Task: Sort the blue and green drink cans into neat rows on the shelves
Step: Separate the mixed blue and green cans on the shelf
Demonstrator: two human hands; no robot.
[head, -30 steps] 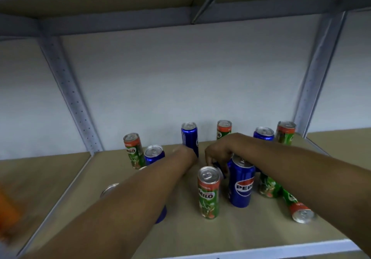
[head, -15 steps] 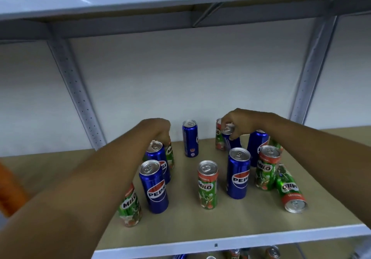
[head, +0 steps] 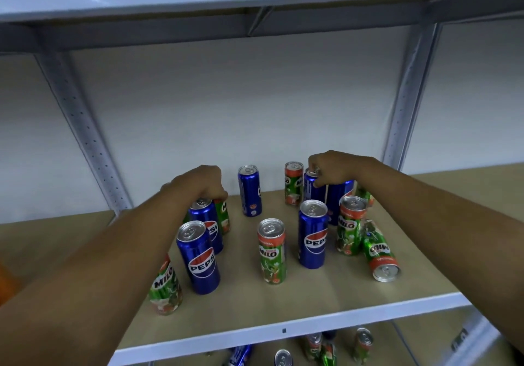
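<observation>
My right hand (head: 334, 168) curls round the top of a blue can (head: 312, 192) at the back of the shelf (head: 283, 330), beside a green can (head: 293, 184); my left hand (head: 198, 185) grips another blue can's (head: 208, 223) rim

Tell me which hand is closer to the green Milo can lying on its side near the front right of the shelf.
Right. The right hand grips a blue can at the back, behind the tipped Milo can. The left hand grips another blue can far across the shelf.

6 blue cans (head: 312, 235), 6 green cans (head: 271, 252)
</observation>
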